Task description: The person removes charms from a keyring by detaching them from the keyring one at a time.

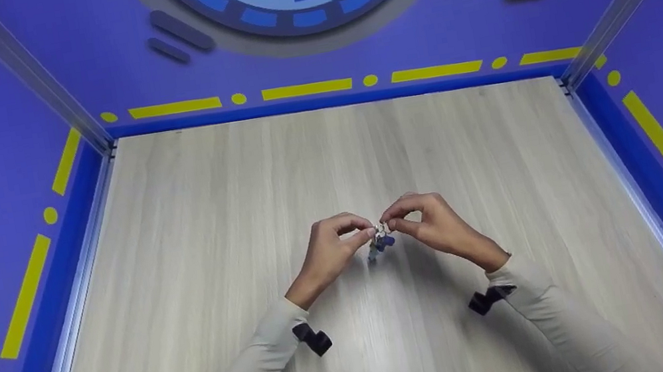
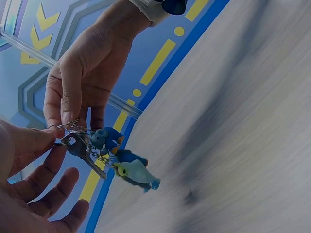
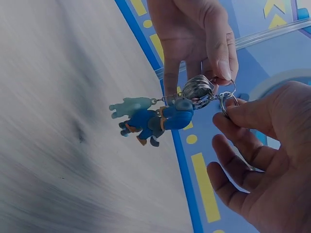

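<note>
A bunch of keyring charms point(image 1: 381, 241) hangs above the table between both hands. My left hand point(image 1: 329, 250) pinches a metal ring point(image 2: 62, 141) between thumb and index finger, its other fingers spread. Facing it, my right hand point(image 1: 436, 226) pinches another ring point(image 3: 227, 104) of the same bunch. A silver key point(image 2: 86, 154) dangles among the rings in the left wrist view. Blue figurine charms point(image 3: 146, 121) and a pale green one point(image 2: 138, 172) hang from short chains. A cluster of metal rings point(image 3: 198, 89) sits close by the left fingertips. How the rings interlink is too small to tell.
Beneath the hands lies a light wood-grain table point(image 1: 206, 200). Blue walls point(image 1: 312, 68) with yellow dashes enclose its back and sides, with metal posts point(image 1: 34, 81) at the corners. A black strap device point(image 1: 313, 339) is on each wrist.
</note>
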A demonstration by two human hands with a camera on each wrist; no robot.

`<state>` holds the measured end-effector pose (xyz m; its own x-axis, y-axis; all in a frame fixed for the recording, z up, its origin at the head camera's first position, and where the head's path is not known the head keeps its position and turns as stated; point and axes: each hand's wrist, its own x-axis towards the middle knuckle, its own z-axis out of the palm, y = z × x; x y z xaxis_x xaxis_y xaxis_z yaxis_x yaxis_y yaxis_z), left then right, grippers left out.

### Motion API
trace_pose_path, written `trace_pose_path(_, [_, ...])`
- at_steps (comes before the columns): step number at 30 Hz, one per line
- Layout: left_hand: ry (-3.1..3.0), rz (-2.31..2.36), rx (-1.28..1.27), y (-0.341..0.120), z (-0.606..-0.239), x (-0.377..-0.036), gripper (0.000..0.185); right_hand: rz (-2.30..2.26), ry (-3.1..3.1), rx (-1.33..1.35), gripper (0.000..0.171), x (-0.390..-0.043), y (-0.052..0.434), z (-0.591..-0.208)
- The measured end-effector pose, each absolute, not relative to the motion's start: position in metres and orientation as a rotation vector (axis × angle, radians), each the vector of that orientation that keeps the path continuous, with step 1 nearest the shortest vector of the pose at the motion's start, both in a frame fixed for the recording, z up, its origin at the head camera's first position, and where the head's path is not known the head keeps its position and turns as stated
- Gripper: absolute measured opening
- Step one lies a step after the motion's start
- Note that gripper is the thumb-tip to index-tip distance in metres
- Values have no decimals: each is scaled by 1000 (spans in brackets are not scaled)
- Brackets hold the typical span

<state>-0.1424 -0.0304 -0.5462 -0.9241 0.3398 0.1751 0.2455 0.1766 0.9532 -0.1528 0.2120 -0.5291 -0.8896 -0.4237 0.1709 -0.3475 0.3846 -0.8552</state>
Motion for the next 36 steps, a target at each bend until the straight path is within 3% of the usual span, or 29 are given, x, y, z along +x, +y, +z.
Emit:
trace_pose_path(12, [2313,1873,595,-30,-544,-141,6,-1656,2462,-642,4,-151,213,-530])
trace_pose_path(21, [2303,1847,634,-25,-543,-141,5,-1690,2493,-645,16,-148,212,-530])
trace_pose_path(27, [2408,1792,687,-23,-543,-139,5,-1517,2768,-905,2,-145,208,-533])
trace_pose_path(31, [2445,1779,701,-21,-543,-139,6,-1427,2878,-1069,11,-145,207,-532])
trace_pose_path(36, [2433,1802,701,-22,-542,-139,7,-1396,2857,-1050,13,-146,210,-528])
